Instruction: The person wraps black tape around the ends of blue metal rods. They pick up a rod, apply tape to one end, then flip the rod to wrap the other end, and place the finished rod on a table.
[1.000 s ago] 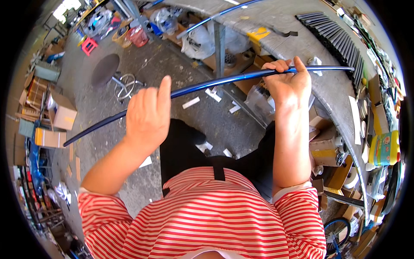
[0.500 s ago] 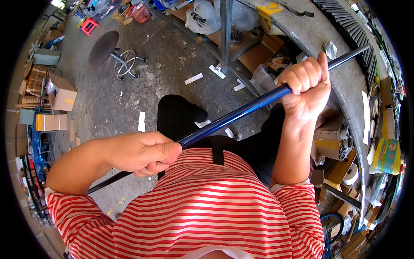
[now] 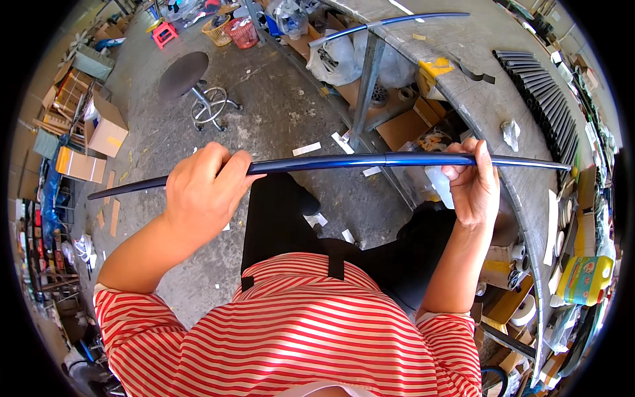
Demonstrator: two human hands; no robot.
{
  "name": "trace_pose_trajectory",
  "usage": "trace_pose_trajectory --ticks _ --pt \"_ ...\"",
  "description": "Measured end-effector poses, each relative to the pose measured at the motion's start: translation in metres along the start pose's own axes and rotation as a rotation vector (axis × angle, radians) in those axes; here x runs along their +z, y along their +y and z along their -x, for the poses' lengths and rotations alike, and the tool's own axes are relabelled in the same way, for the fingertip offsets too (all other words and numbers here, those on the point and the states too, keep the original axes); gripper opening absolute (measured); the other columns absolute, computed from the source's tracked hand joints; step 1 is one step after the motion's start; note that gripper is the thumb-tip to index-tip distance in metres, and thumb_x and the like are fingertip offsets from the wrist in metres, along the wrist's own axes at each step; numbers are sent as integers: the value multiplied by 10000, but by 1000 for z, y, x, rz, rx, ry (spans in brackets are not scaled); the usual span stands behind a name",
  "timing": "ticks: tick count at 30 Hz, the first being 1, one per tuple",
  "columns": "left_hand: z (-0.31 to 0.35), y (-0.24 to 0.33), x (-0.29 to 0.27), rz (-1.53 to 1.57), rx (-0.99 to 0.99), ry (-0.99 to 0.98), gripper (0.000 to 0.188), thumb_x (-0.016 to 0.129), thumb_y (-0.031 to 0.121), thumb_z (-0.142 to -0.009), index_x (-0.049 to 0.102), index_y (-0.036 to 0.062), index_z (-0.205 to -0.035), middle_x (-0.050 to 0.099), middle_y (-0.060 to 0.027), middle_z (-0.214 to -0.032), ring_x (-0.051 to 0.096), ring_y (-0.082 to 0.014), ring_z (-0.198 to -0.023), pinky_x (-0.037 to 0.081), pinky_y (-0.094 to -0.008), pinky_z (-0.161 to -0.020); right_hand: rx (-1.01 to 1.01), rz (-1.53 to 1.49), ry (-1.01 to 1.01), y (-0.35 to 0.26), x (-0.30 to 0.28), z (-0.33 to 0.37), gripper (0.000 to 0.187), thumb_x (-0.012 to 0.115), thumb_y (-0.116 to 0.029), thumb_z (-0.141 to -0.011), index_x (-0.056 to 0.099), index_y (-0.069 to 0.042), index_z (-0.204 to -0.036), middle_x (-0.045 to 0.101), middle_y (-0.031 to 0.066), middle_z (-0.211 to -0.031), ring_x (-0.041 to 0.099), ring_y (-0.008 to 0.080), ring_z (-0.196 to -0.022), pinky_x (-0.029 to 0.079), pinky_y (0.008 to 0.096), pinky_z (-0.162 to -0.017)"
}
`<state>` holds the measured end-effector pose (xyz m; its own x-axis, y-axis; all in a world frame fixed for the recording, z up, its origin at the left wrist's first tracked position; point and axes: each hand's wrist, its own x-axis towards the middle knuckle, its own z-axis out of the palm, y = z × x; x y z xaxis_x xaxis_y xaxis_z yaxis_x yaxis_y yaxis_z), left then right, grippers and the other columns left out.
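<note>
A long glossy blue pole (image 3: 324, 162) lies nearly level across my front, tapering to dark ends, with a joint line a little right of its middle. Toward its left end, my left hand (image 3: 204, 195) is wrapped round it from above. Farther along to the right, my right hand (image 3: 475, 188) grips it with the palm turned up and the thumb over the top. The right end reaches past that hand, over the workbench (image 3: 493, 122). A similar blue pole (image 3: 423, 18) rests at the far part of the bench.
Many black tubes (image 3: 539, 99) lie in a row on the bench. A round stool (image 3: 184, 74) stands at the far left, with cardboard boxes (image 3: 108, 129) beyond it to the left. A metal bench leg (image 3: 366, 92) rises ahead. A yellow jug (image 3: 585, 279) sits at the right.
The pole has swung from a steep slant to nearly level. My left hand has risen and moved forward; my right hand has come down, its fingers now turned up around the pole.
</note>
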<state>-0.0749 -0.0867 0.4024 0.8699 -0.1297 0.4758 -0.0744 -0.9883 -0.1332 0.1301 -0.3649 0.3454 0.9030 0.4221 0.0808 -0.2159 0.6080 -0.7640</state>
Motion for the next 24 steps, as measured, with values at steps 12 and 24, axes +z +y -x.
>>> trace_pose_trajectory --ticks 12,24 --pt "45 -92 -6 -309 28 109 343 626 335 -722 523 35 -853 473 -105 -696 486 -302 -547 402 -391 -539 -233 -677 449 -97 -96 -29 164 390 -108 -894 433 -12 -768 312 4 -566 280 101 -470 263 240 -440" --pt "68 -74 -23 519 -123 -939 379 544 377 -816 497 3 -782 527 -169 -626 532 -382 -631 412 -435 -562 -374 -943 -650 -88 -41 -6 420 415 -198 -887 244 -165 -505 219 -64 -419 173 52 -338 158 219 -326"
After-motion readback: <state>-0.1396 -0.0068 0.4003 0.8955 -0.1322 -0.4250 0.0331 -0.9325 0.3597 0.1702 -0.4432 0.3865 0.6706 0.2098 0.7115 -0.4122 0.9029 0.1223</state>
